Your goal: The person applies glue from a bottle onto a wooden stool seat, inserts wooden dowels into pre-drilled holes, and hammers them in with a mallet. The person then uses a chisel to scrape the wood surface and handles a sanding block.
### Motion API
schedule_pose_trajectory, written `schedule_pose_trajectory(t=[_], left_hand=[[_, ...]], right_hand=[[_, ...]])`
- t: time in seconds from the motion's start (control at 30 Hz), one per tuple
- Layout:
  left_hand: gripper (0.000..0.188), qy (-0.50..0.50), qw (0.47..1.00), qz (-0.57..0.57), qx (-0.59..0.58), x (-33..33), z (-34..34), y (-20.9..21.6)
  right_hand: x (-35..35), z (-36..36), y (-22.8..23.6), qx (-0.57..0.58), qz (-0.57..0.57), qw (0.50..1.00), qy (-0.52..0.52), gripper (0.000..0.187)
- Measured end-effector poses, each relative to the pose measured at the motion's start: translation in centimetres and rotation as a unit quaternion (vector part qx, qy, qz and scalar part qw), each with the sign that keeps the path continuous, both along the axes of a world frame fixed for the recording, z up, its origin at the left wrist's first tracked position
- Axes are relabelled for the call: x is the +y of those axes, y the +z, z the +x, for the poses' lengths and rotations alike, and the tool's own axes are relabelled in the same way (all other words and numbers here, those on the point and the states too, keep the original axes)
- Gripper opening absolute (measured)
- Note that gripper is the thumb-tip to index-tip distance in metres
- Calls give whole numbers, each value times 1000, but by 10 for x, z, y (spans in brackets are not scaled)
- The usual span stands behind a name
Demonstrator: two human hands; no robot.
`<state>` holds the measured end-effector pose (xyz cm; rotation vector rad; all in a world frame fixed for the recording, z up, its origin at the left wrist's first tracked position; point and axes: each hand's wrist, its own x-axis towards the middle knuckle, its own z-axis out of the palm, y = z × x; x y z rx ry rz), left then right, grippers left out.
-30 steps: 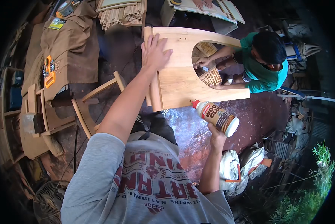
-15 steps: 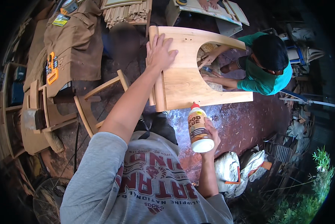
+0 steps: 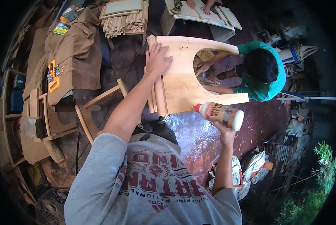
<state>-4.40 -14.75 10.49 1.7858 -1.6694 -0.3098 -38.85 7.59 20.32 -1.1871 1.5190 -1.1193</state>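
A pale wooden furniture panel with a deep curved cut-out on its right side lies across the middle. My left hand rests on its left end, fingers spread over the rounded rail there. My right hand grips a white glue bottle with a red cap. The bottle is tilted nearly level, its nozzle pointing left at the panel's near edge. I cannot tell whether the nozzle touches the wood.
A person in a green shirt crouches at the panel's right, hands partly behind it. Chair frames stand at left beside a cloth-covered table with an orange tool case. Behind are stacked wood strips and a workbench with another person's hands.
My right hand has moved right and up, turning the bottle from near upright to almost level. The panel sits slightly lower in view. My left hand stays on it.
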Motion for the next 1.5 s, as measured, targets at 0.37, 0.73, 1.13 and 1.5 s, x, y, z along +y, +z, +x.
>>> schedule_pose_trajectory(t=[0.37, 0.73, 1.13, 1.5], left_hand=[[88, -173, 803, 117, 558, 235, 84, -29], [62, 278, 519, -199, 783, 216, 296, -43], [115, 389, 103, -521, 753, 135, 497, -81], [125, 280, -82, -557, 777, 113, 556, -91]], right_hand=[[-49, 225, -42, -536, 129, 832, 66, 51], [-70, 539, -111, -323, 343, 834, 286, 64], [-76, 426, -56, -205, 310, 881, 293, 34], [-84, 413, -48, -158, 314, 908, 229, 26]])
